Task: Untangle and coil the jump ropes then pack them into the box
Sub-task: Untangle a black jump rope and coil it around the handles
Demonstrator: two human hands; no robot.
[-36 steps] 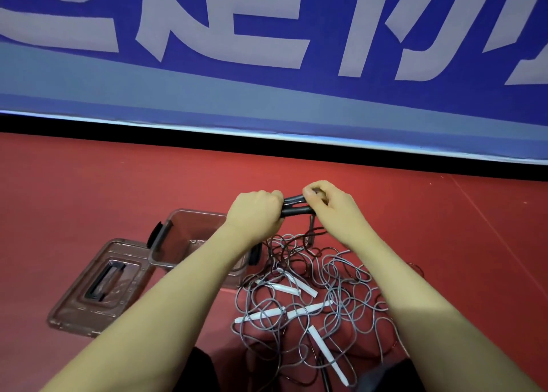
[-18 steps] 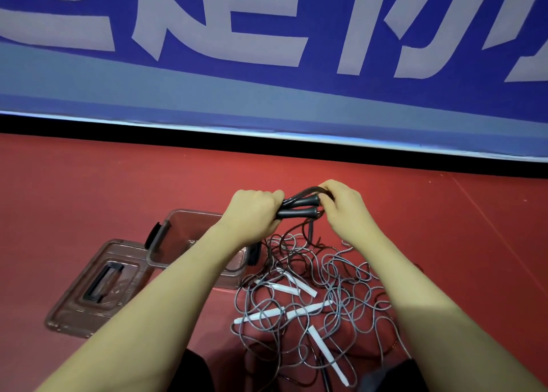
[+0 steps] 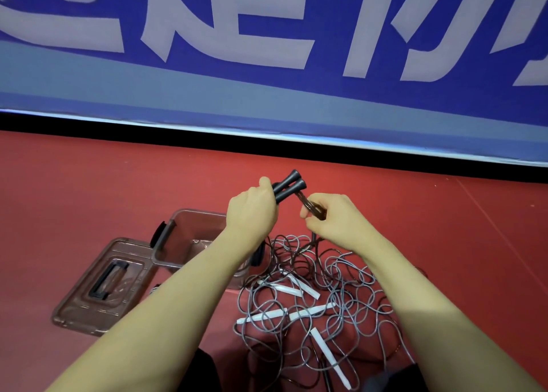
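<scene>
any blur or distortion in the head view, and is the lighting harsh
Head view: wide-angle bending curves the banner edge and floor line; the banner's top left corner looks smeared; the hands and black handles are fairly sharp; lighting is soft and even, with only faint shadows under the ropes.

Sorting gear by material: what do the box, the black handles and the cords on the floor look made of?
Box: clear, brown-tinted hard plastic, glossy. Black handles: matte, likely plastic or rubber, can't tell. Tangled cords: thin grey, smooth sheen, probably PVC-coated.
</scene>
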